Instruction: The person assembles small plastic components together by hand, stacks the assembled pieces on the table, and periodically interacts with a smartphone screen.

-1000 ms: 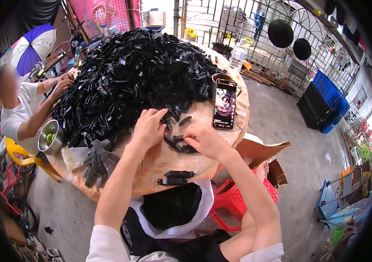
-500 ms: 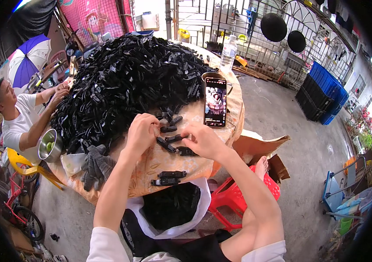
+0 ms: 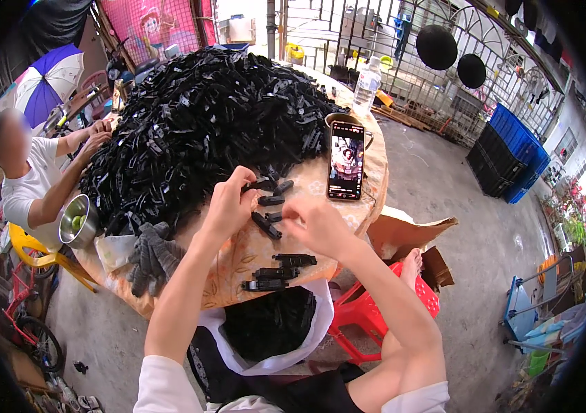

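Note:
My left hand (image 3: 229, 203) is closed in a pinch on one end of a black plastic part (image 3: 260, 184), at the near edge of a large heap of similar parts (image 3: 203, 124). To its right, my right hand (image 3: 315, 224) is curled with its fingertips together, beside a short black part (image 3: 274, 217); what they hold, if anything, is hidden. Between the hands several loose black parts (image 3: 267, 226) lie on the patterned tablecloth (image 3: 227, 282). Closer to me, a few more parts (image 3: 275, 273) lie in a small group near the table's edge.
A phone (image 3: 346, 162) leans on a metal cup, with a water bottle (image 3: 366, 86) behind. Below the edge hangs a white bag (image 3: 322, 323) of black parts. Grey gloves (image 3: 155, 258) and a metal bowl (image 3: 78, 221) lie left, near another person (image 3: 31, 172). A red stool (image 3: 358, 320) stands right.
My left hand has moved slightly away from me and shows a black part in its pinch. One part by my right hand now lies nearer the table's edge, beside the small group.

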The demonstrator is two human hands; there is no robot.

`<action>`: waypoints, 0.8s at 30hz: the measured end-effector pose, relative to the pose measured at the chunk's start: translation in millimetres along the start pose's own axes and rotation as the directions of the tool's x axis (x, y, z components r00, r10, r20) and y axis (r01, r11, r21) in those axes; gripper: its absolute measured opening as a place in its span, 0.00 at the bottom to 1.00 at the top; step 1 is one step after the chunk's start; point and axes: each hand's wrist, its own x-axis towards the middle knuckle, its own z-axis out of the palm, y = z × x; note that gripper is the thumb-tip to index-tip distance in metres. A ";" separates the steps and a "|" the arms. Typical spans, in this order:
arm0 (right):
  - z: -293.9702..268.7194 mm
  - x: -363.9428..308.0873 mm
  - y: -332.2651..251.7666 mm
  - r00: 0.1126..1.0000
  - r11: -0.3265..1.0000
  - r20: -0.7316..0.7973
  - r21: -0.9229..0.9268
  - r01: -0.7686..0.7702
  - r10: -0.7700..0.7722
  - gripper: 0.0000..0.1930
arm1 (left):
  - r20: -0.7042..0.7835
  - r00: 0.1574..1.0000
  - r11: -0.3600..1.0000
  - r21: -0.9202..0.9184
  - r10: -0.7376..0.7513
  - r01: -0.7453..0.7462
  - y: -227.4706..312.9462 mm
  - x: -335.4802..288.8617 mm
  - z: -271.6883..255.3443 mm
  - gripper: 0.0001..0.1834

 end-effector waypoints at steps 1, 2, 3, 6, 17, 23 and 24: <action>2.5 3.3 3.1 1.000 1.000 -0.002 0.000 0.001 -0.001 0.08 | 0.000 1.000 1.000 0.001 0.002 -0.002 -0.7 -0.9 0.8 0.09; 4.2 6.7 6.0 0.998 0.998 -0.067 -0.056 0.010 -0.014 0.09 | -0.011 1.000 1.000 -0.004 0.015 -0.015 -3.0 -1.8 2.1 0.08; 5.6 10.7 8.2 0.991 0.993 -0.131 -0.114 0.015 -0.030 0.10 | -0.023 0.999 1.000 -0.011 0.028 -0.029 -4.9 -1.5 2.4 0.07; 12.3 17.7 17.0 0.994 0.993 -0.104 -0.112 0.031 -0.043 0.11 | 0.069 0.998 1.000 0.022 -0.004 0.002 -7.5 -0.2 -0.5 0.04; 29.5 34.7 12.0 0.990 0.976 -0.054 -0.170 -0.135 0.128 0.10 | -0.018 0.996 0.995 0.041 -0.087 0.088 -11.6 4.8 -7.8 0.11; 11.7 37.6 27.3 0.995 0.991 -0.099 -0.132 -0.031 0.018 0.07 | -0.037 0.994 0.989 -0.105 -0.107 0.103 -20.8 6.9 -10.8 0.12; 0.6 32.1 34.2 0.992 0.993 -0.086 -0.082 0.086 -0.093 0.06 | -0.031 0.995 0.990 -0.111 -0.091 0.087 -20.9 8.9 -7.6 0.12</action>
